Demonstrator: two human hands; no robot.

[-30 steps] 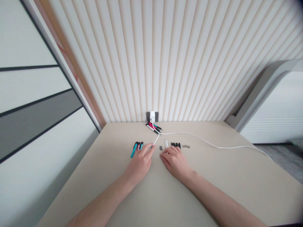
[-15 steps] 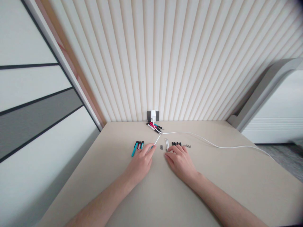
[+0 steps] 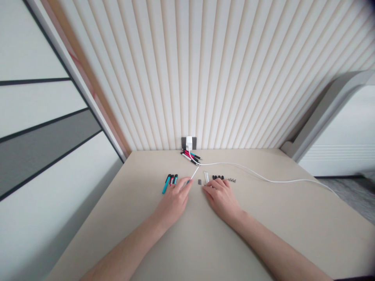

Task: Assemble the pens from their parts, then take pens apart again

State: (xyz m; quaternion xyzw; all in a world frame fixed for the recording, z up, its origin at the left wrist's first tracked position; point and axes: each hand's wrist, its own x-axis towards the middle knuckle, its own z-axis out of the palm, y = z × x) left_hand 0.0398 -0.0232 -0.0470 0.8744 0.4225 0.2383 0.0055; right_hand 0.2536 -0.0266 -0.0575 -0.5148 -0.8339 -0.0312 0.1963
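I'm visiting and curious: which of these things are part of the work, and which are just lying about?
Part of the work: white cable at the left hand; white sticks by the right hand.
Lying about: markers, black caps, wall charger.

Left hand and right hand lie palm-down, fingers relaxed.

Two bare arms: left forearm enters from about 7 o'clock, right forearm from about 5 o'clock. Both long and slim, smooth skin, narrowing to slender wrists. Left hand and right hand also bare, with thin, tapering fingers. Fingernails too small to make out at this distance.
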